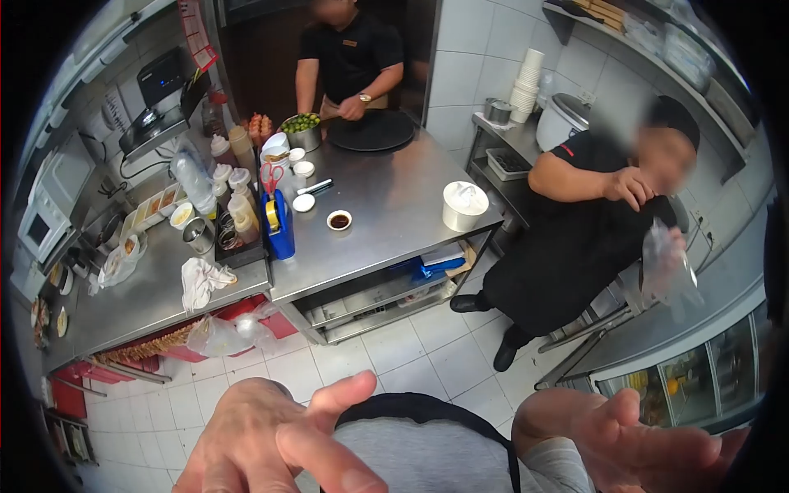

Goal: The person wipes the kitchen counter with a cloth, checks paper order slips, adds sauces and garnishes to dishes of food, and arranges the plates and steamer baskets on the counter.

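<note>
My left hand (267, 435) is raised in front of my body at the bottom of the head view, fingers apart, with nothing in it. On the right, my right hand (633, 431) is also held up with its fingers stretched and somewhat blurred, and I see no object in it. Between them shows the grey shirt (427, 460) with a black apron edge (403, 404). Neither hand touches the steel counter (386, 205) ahead, where a small bowl of dark sauce (339, 220) and a white tub (465, 206) stand.
One co-worker (349, 70) stands behind the counter by a black round tray (371, 131) and a pot of green limes (301, 131). At right, another person (575, 238) handles a clear plastic bag (666, 267). Squeeze bottles (243, 214) and a blue tape dispenser (279, 228) stand left.
</note>
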Demonstrator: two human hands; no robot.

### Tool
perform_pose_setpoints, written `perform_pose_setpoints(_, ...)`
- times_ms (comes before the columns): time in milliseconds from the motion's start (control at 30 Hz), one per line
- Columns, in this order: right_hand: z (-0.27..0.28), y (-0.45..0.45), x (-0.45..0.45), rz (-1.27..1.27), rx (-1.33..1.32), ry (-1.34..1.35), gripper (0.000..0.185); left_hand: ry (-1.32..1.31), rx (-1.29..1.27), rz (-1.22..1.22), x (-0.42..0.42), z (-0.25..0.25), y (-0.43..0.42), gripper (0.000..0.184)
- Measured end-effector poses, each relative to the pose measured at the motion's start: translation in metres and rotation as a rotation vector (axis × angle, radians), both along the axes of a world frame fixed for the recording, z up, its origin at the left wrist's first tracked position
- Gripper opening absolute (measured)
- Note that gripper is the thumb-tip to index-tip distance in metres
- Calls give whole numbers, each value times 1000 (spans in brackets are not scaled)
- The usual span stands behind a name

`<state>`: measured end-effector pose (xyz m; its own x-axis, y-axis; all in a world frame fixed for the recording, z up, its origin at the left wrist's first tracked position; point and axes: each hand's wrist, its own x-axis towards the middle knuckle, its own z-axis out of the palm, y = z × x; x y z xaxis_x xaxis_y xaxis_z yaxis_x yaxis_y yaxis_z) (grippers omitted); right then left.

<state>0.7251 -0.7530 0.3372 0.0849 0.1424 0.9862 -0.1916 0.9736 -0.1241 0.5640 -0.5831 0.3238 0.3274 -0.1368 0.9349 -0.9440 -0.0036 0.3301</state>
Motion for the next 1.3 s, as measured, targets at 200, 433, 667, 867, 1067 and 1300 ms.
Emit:
perform_pose_setpoints(200, -35, 66, 71, -354, 42, -74, 103, 374, -11, 397, -3, -30, 67, 116)
perform_pose_setpoints(433, -233, 79, 102, -1176, -1073, -378, 88, 1071, -165, 1498, -89, -206, 177, 86)
perform_pose_setpoints(667, -289, 142, 57, -1142, -1238, -635, 83, 1408, -171, 2028, -174, -294, 294, 97)
perform_pose_setpoints(867, -259, 260, -26, -998, -1180, -611, 88, 1308, -96, 2222, -204, -333, 369, 92)
perform_pose_setpoints(1067, -283, 294, -68, -982, -1375, -532, 90, 1127, -67, 2247, -232, -395, 421, 50)
perform_pose_setpoints(1300, -297, 315, -65, -847, -1420, -319, 92, 555, -734, 1868, -182, -248, 395, 37)
